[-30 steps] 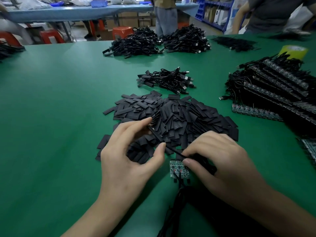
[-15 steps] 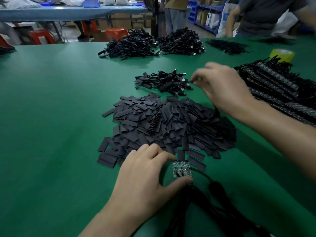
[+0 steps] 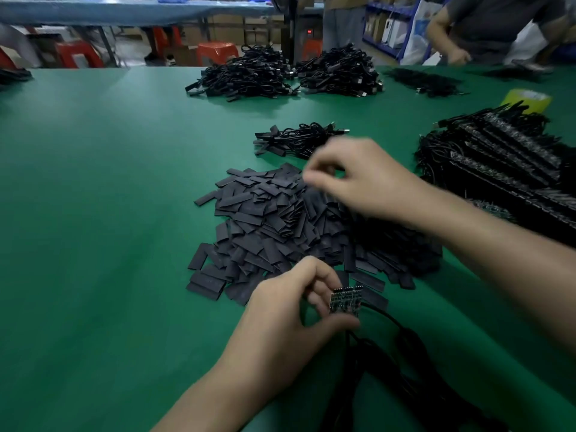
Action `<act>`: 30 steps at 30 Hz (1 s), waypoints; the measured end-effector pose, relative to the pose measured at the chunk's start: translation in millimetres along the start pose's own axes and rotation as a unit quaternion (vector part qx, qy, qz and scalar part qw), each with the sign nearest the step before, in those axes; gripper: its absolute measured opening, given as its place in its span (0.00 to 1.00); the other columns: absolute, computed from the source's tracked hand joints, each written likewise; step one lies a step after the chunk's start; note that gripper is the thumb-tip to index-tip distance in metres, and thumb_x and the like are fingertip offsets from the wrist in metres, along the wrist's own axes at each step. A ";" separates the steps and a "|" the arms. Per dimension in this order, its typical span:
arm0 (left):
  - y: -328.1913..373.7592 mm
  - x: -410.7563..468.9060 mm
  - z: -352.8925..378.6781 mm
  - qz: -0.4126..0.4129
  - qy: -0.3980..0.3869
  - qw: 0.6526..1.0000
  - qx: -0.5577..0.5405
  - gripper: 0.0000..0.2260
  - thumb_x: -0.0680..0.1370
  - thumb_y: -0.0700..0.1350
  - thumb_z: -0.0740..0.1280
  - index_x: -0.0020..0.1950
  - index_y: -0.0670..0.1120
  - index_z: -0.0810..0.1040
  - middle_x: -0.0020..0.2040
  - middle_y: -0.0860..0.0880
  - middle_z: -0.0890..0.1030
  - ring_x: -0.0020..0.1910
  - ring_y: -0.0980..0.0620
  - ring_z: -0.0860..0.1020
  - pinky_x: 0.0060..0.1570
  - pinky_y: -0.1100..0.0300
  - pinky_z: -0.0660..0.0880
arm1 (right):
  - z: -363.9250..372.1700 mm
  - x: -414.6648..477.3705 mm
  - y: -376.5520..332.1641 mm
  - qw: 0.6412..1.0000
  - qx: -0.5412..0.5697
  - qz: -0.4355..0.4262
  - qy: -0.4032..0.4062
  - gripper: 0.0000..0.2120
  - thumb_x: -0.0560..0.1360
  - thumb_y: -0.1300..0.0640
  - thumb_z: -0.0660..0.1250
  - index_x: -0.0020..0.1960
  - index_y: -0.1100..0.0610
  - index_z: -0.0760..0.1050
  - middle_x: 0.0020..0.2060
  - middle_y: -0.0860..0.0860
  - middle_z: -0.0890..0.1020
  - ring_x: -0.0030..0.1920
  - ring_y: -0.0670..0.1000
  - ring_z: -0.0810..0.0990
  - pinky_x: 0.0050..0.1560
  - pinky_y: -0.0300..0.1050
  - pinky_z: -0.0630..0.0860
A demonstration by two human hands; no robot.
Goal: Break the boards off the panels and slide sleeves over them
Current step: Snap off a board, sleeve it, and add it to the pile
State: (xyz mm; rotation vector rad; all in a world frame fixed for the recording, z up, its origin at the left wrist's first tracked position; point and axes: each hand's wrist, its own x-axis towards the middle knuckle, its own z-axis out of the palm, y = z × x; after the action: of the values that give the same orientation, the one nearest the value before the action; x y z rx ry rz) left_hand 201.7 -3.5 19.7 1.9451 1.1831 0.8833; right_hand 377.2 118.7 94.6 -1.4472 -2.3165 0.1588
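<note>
My left hand pinches a small green panel of circuit boards between thumb and fingers, just above the green table. Black cables trail from the boards toward me. Beyond it lies a wide pile of flat black sleeves. My right hand, blurred by motion, hovers over the far side of that pile; its fingers are loosely curled and nothing shows between them. A small heap of sleeved cables lies just past it. Stacked panels with cables fill the right side.
Two big heaps of black cables sit at the far edge, with a thinner one to their right. A yellow tape roll stands behind the panel stack. A person works at the far right corner.
My right hand carried a cable out to the small heap, let it go, and has drawn back over the sleeve pile. My left hand has lifted the small panel off the table.
</note>
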 end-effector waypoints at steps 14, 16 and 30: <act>8.3 2.8 3.9 -0.018 0.127 0.966 -0.224 0.08 0.68 0.48 0.76 0.44 0.51 0.81 0.37 0.49 0.80 0.34 0.54 0.73 0.36 0.61 0.74 | 20.0 -137.1 -22.5 0.890 0.433 0.122 -0.069 0.12 0.83 0.50 0.64 0.48 0.54 0.81 0.40 0.53 0.86 0.39 0.50 0.85 0.39 0.44 0.81; 8.3 1.2 5.8 -0.018 0.127 0.972 -0.199 0.08 0.69 0.51 0.75 0.45 0.53 0.81 0.37 0.54 0.80 0.35 0.56 0.74 0.37 0.59 0.75 | 26.9 -140.9 -24.8 0.903 0.410 0.124 -0.027 0.05 0.80 0.54 0.70 0.45 0.51 0.80 0.37 0.52 0.84 0.37 0.50 0.84 0.35 0.43 0.79; 15.9 -3.1 11.7 -0.051 0.097 0.982 -0.153 0.16 0.71 0.44 0.78 0.55 0.56 0.80 0.34 0.52 0.84 0.31 0.59 0.76 0.38 0.70 0.73 | 39.6 -148.3 -27.3 0.969 0.100 -0.023 0.225 0.06 0.78 0.56 0.69 0.43 0.55 0.76 0.37 0.44 0.77 0.37 0.44 0.76 0.38 0.43 0.74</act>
State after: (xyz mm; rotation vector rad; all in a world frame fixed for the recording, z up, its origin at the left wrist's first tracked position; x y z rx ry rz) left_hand 217.4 -14.3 26.0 1.5655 1.1670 1.1467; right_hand 395.5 -20.1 26.0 -1.1843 -1.9031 0.0414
